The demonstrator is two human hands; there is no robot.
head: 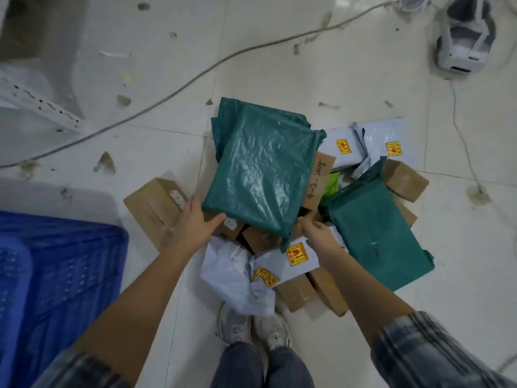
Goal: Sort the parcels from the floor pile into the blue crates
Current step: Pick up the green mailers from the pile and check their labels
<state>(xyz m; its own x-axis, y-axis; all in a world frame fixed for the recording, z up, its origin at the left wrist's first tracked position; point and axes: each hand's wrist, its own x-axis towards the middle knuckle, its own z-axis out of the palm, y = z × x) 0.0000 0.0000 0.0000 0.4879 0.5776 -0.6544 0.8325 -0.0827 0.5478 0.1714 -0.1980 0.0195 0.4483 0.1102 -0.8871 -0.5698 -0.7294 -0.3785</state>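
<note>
A pile of parcels lies on the tiled floor in front of my feet. On top is a large green plastic parcel [263, 169]. My left hand [195, 222] grips its near left corner, fingers under the edge. At its near right corner, my right hand [317, 233] holds the edge. A second green parcel [375, 233] lies to the right. Brown cardboard boxes [156, 208], white mailers with yellow stickers [291, 259] and a crumpled white bag [235, 278] make up the rest. A blue crate [61, 273] stands at the lower left.
A grey cable [195, 77] runs across the floor beyond the pile. A white label printer [464, 37] sits at the top right. A white metal shelf rail [39, 107] is at the upper left. My shoes [251, 326] stand just before the pile.
</note>
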